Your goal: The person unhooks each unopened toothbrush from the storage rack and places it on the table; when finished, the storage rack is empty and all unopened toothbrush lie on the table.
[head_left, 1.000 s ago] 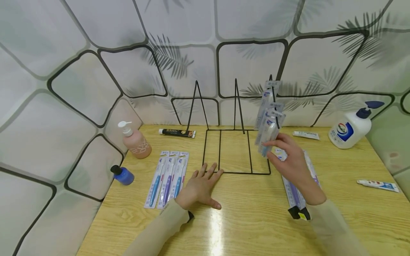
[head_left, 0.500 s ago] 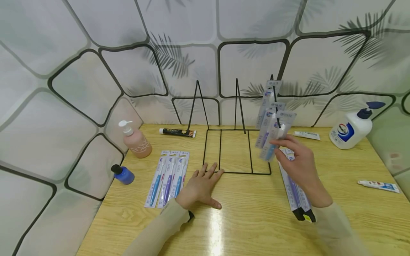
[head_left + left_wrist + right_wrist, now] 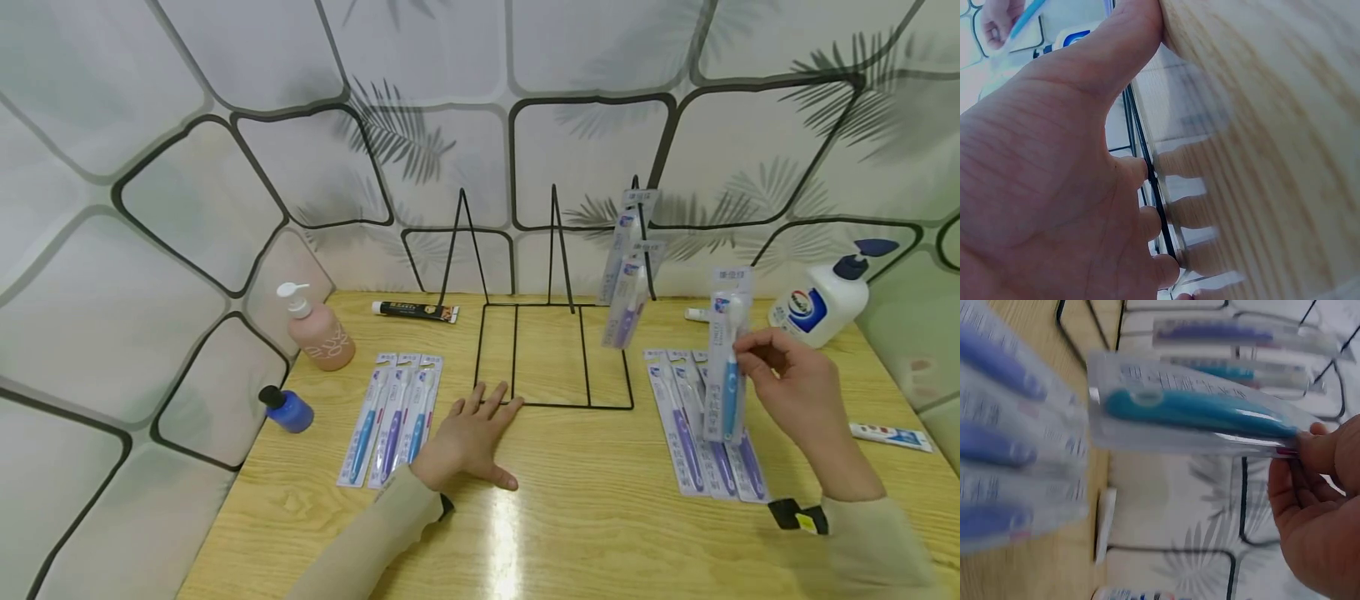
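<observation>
My right hand (image 3: pixel 798 392) pinches a packaged blue toothbrush (image 3: pixel 729 383) by its side edge, upright over three packaged purple toothbrushes (image 3: pixel 681 442) on the right of the table. In the right wrist view the pack (image 3: pixel 1191 412) lies between thumb and fingers. My left hand (image 3: pixel 468 437) lies with fingers spread, fingertips on the front bar of a black wire rack (image 3: pixel 555 406); the left wrist view shows its palm (image 3: pixel 1054 175) near the wood. Two packaged toothbrushes (image 3: pixel 628 304) hang from the rack's right hook; its left hook (image 3: pixel 457 242) and middle hook (image 3: pixel 555 242) are bare.
Three packaged toothbrushes (image 3: pixel 393 421) lie at left, near a pink pump bottle (image 3: pixel 321 333) and a blue bottle (image 3: pixel 288 410). A black toothpaste tube (image 3: pixel 415 312) lies behind the rack. At right stand a white pump bottle (image 3: pixel 817 304) and a toothpaste tube (image 3: pixel 892 436).
My right hand has drawn the front blue toothbrush pack off the right hook and carried it right, over the purple ones. The left hand has stayed in place.
</observation>
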`<state>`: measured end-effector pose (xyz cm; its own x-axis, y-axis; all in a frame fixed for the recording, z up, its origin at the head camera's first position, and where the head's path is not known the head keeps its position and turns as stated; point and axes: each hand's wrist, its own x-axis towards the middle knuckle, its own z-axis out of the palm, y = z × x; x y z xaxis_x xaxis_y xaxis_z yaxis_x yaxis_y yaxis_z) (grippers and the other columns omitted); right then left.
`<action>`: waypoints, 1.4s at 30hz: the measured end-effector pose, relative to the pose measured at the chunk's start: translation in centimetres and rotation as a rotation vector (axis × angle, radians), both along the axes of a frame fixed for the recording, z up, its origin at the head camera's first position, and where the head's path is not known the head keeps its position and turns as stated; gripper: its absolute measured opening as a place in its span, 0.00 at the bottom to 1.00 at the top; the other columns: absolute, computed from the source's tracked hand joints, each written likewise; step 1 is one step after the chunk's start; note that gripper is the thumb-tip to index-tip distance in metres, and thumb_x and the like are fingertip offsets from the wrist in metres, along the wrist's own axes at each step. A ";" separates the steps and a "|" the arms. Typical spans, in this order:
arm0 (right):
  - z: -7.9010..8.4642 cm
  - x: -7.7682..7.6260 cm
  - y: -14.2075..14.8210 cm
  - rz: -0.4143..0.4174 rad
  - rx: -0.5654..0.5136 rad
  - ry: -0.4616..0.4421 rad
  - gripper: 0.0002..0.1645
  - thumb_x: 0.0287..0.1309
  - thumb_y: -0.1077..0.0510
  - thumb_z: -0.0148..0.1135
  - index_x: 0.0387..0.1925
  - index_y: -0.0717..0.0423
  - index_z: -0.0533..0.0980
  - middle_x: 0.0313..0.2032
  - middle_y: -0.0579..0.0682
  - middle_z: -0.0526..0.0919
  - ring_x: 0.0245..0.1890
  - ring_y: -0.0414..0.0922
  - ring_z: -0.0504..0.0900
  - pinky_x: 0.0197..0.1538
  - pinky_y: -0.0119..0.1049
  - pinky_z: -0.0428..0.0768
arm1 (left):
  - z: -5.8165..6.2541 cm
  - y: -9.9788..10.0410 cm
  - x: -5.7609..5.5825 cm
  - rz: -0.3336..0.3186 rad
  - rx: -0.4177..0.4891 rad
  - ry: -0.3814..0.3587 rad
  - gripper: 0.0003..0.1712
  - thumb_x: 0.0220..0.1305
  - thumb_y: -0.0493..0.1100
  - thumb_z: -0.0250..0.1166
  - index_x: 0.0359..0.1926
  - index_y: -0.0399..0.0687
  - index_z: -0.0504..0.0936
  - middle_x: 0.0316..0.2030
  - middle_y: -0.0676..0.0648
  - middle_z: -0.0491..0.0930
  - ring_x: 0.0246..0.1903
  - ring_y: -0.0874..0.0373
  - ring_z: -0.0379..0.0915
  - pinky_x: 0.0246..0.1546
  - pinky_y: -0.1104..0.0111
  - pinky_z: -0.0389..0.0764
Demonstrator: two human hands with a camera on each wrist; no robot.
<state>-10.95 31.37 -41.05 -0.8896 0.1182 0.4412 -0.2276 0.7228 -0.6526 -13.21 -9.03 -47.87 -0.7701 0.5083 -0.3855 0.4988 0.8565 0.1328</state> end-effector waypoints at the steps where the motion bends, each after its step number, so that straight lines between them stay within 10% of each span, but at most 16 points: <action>1: -0.1 0.0 0.8 -0.018 0.021 -0.056 0.06 0.64 0.71 0.62 0.41 0.62 0.81 0.36 0.33 0.82 0.30 0.17 0.72 0.33 0.11 0.72 | 0.0 0.0 0.0 0.001 0.000 0.001 0.74 0.43 0.79 0.71 0.83 0.65 0.40 0.83 0.49 0.35 0.81 0.40 0.32 0.78 0.42 0.52; 6: -1.2 -0.4 4.6 -0.022 0.133 -0.324 0.07 0.70 0.65 0.59 0.45 0.64 0.78 0.39 0.63 0.84 0.27 0.28 0.73 0.26 0.23 0.74 | -0.1 -0.1 0.0 0.004 0.009 0.004 0.73 0.44 0.79 0.71 0.83 0.65 0.41 0.83 0.49 0.35 0.81 0.40 0.32 0.78 0.42 0.52; 15: -4.6 -1.7 8.1 0.053 0.159 -0.638 0.11 0.68 0.65 0.55 0.44 0.71 0.77 0.35 0.60 0.82 0.30 0.43 0.75 0.27 0.31 0.76 | -0.3 -0.2 -0.1 0.006 0.011 0.001 0.74 0.43 0.79 0.71 0.82 0.66 0.40 0.83 0.50 0.35 0.82 0.41 0.31 0.78 0.42 0.52; 28: -5.7 -2.6 8.4 0.101 0.181 -0.759 0.10 0.66 0.64 0.58 0.42 0.70 0.77 0.33 0.58 0.81 0.32 0.47 0.77 0.31 0.33 0.76 | -0.3 0.0 -0.2 0.000 -0.019 0.005 0.74 0.43 0.81 0.70 0.82 0.66 0.39 0.83 0.50 0.33 0.82 0.42 0.30 0.78 0.43 0.51; 42: -5.0 -2.2 6.4 0.021 0.292 -0.654 0.16 0.67 0.55 0.61 0.43 0.67 0.77 0.38 0.65 0.83 0.34 0.55 0.79 0.34 0.41 0.77 | -0.2 -0.1 0.0 0.007 -0.005 -0.013 0.74 0.44 0.79 0.71 0.82 0.66 0.39 0.83 0.50 0.33 0.82 0.42 0.30 0.79 0.43 0.50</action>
